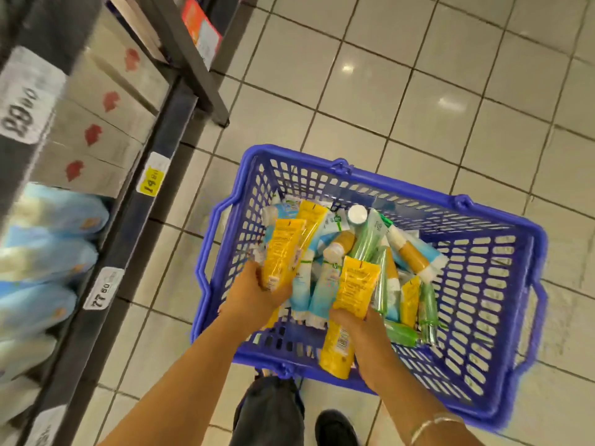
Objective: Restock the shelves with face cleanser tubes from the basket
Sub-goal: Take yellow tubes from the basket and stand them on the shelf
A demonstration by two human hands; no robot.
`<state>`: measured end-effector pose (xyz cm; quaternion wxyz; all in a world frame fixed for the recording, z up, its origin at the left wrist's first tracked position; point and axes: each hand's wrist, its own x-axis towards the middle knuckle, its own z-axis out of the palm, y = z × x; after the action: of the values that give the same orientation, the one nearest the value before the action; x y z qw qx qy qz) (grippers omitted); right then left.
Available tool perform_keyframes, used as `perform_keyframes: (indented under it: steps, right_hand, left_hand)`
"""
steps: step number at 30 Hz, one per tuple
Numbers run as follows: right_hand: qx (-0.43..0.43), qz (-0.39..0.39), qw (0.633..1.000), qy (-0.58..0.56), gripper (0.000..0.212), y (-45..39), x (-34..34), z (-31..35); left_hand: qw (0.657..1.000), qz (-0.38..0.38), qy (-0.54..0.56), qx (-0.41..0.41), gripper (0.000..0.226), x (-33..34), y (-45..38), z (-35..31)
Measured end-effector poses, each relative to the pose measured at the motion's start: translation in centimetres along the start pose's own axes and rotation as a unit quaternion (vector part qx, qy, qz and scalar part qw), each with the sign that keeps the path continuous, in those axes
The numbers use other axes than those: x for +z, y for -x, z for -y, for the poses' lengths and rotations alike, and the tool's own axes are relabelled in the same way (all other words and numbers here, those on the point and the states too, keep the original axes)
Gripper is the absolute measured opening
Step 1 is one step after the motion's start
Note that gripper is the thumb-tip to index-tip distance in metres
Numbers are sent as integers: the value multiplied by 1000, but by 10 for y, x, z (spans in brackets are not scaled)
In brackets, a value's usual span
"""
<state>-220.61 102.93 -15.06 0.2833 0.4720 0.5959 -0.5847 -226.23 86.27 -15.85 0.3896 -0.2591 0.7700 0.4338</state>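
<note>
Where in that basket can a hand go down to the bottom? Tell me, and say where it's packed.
Bare mesh floor shows at the right end of the blue basket, between the green tubes and the right wall. The left and middle are crowded with heaped tubes, where the left hand and right hand each grip a yellow tube.

Yellow, pale-blue and green tubes [355, 284] fill a blue lattice basket [502, 246].
</note>
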Motion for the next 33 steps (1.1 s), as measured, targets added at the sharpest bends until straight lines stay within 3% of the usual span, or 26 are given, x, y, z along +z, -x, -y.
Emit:
perform_keyframes:
  steps: [3, 8, 13, 16, 23, 28, 33]
  right_hand:
    - [40, 14, 996, -82, 15, 32, -8, 20]
    - [39, 100, 980, -168, 8, 101, -15, 64]
    - [22, 217, 957, -189, 56, 190, -28, 105]
    - [-4, 266, 947, -181, 68, 254, -30, 122]
    - [-26, 359, 922, -142, 55, 413, -17, 133]
    - [-18, 442, 893, -77, 48, 522, 11, 127]
    - [-43, 510, 859, 22, 33, 609, 51, 104]
  left_hand:
    - [994, -8, 107, 1, 38, -8, 40, -5]
    - [975, -71, 212, 7, 26, -27, 116, -24]
    - [950, -132, 280, 36, 20, -60, 225, -50]
    - [931, -174, 315, 57, 20, -84, 297, -63]
    - [882, -250, 385, 102, 21, -126, 467, -49]
    - [818, -310, 469, 124, 19, -154, 565, -20]
    - [731, -306, 588, 162, 24, -183, 647, 23]
